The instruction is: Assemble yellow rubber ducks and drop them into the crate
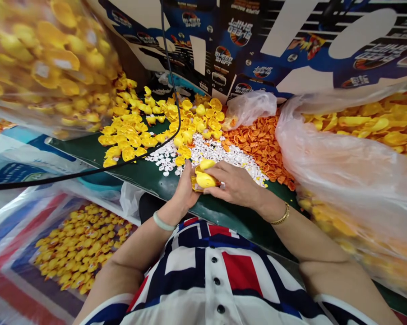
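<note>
A small yellow rubber duck [205,180] is being held just above the near edge of a green bench [129,164], with a second yellow piece [207,164] sitting against its top. The person's left hand [186,187] is closed, cupping the duck from one side, while the right hand [233,183] is curling over from the other, its fingers [217,187] gripping it. Just beyond the hands, small white pieces [203,153] are lying in a scattered heap, between loose yellow duck parts [132,131] and a bank of orange pieces [261,144].

A clear plastic bag [339,167] full of yellow pieces is slumping in from the right, and a black cable [172,90] is hanging across the yellow heap. A slip of the fingers could drop the duck into the white pieces, a sleeve or wrist could sweep them off the bench, and the sagging bag could push the orange pile into them.

Behind it all, a printed cardboard box [240,40] is showing "SPEED SHIFT" and "SUPER RACING" upside down. Down at the lower left, more yellow ducks [81,246] are lying in a striped woven bag [14,253].
</note>
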The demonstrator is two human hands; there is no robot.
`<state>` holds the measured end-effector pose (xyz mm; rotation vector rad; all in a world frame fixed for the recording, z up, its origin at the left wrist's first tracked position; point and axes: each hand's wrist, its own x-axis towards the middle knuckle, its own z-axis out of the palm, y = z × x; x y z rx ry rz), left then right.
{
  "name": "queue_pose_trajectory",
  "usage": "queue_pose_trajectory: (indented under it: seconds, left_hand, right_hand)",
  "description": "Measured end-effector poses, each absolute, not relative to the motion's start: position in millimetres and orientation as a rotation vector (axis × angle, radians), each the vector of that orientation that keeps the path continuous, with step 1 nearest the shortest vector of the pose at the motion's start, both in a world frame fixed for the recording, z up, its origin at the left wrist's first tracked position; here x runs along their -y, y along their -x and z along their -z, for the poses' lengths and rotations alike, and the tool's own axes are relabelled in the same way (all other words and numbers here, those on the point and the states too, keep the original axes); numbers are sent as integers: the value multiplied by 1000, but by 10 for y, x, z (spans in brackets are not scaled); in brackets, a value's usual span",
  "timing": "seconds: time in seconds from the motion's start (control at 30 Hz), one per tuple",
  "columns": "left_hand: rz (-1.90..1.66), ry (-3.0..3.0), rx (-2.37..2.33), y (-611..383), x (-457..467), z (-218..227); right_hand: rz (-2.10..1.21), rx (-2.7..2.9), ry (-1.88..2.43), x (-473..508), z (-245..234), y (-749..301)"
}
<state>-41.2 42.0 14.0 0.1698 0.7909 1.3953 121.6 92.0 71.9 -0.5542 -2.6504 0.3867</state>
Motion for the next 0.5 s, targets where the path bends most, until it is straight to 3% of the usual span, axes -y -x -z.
queue_pose_trajectory:
  seconds: [0.5]
  left_hand:
    - [-1405,-128,-808,352,-400,-97]
  right_hand:
    - [-454,2908,435,-989,-654,-1064]
